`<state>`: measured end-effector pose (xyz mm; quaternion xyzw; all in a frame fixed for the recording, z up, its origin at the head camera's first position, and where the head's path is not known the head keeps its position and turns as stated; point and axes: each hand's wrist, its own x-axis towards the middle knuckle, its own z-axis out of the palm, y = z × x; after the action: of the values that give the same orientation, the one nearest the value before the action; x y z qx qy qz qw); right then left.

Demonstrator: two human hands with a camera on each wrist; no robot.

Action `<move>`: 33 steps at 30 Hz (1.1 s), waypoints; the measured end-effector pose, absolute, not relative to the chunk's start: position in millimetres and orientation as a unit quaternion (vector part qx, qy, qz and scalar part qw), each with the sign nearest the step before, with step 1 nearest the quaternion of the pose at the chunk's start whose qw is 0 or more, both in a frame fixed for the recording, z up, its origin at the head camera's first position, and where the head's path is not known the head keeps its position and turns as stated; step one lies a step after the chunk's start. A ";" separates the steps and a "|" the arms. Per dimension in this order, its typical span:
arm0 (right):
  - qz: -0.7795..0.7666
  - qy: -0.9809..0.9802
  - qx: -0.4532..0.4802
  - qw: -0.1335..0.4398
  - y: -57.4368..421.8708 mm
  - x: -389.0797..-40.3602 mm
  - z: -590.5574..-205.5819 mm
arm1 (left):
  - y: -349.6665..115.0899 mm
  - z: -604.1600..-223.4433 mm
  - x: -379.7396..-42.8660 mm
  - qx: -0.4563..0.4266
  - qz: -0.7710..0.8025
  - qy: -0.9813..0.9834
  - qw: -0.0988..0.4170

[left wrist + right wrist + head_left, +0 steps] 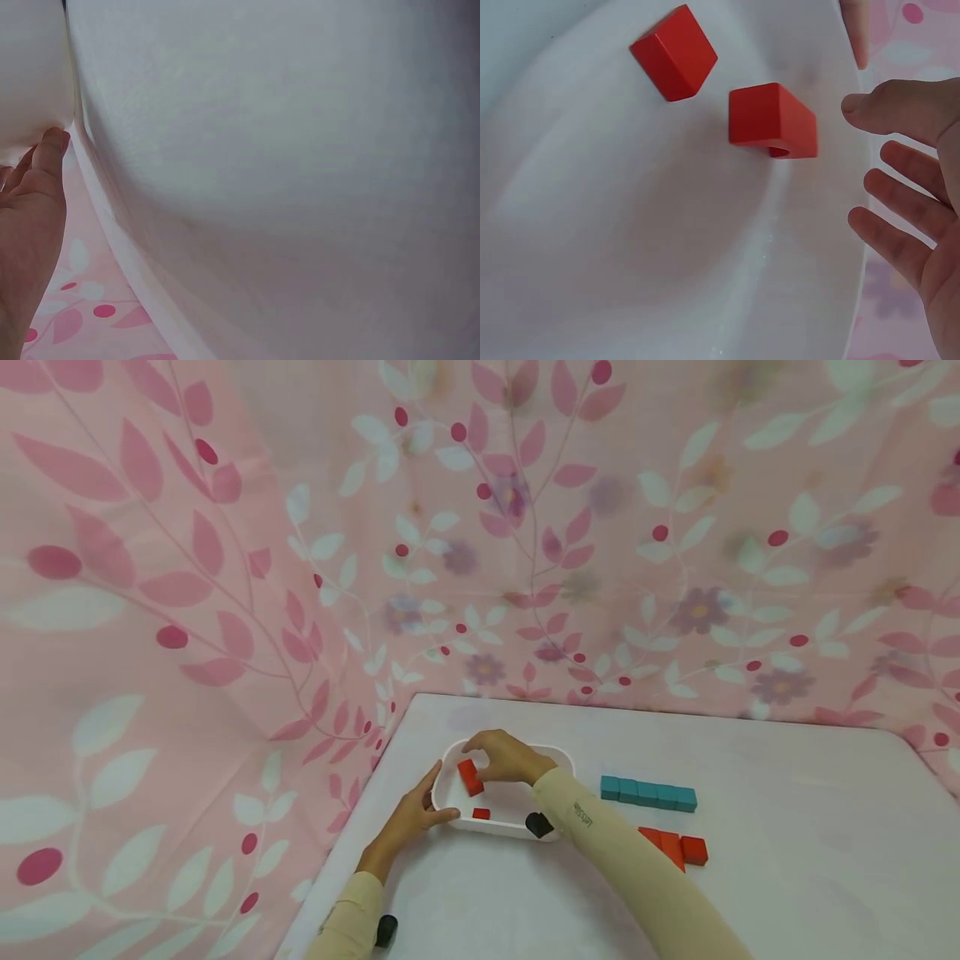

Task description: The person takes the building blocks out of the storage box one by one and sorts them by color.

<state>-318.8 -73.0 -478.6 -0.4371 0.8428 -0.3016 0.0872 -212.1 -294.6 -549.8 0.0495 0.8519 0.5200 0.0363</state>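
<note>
In the head view a white oval tub [504, 834] stands on the table with two red blocks inside. My left hand [411, 812] holds the tub's left end, thumb along the near wall and fingers on the end wall. In the left wrist view its fingertips touch the tub's outside. My right hand [507, 757] reaches over the tub beside a red block with an arched notch [756, 112]. The right wrist view shows its thumb and fingers spread, apart from this block. A second red block [676, 54] lies nearer the tub's front wall.
Right of the tub, several teal blocks [648, 794] form a row. Several red blocks [694, 850] lie in front of that row, partly hidden by my right sleeve [622, 852]. A pink floral curtain [525, 568] hangs behind and to the left of the white-covered table [810, 827].
</note>
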 end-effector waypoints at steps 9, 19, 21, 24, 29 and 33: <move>-0.276 0.856 -0.419 0.126 -88.5 -320.4 -487.4 | -296.5 -550.1 -211.8 0.057 0.524 0.849 0.036; -0.266 0.858 -0.419 0.130 -93.0 -316.7 -501.8 | -293.6 -548.9 -210.8 0.056 0.524 0.849 0.038; -0.264 0.858 -0.420 0.132 -94.1 -316.4 -502.8 | -291.4 -542.9 -208.2 0.057 0.521 0.851 0.041; -0.256 0.860 -0.422 0.128 -95.4 -317.2 -505.4 | -289.6 -537.9 -206.6 0.063 0.526 0.847 0.045; -0.256 0.859 -0.427 0.119 -96.2 -319.2 -511.6 | -291.3 -544.7 -209.0 0.057 0.521 0.851 0.040; -0.270 0.853 -0.430 0.119 -97.0 -319.6 -513.5 | -293.4 -550.6 -209.8 0.049 0.513 0.856 0.034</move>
<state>-319.6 -97.0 -513.5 -0.4304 0.8532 -0.2697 0.1187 -209.8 -293.4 -550.6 0.0487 0.8564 0.5128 0.0341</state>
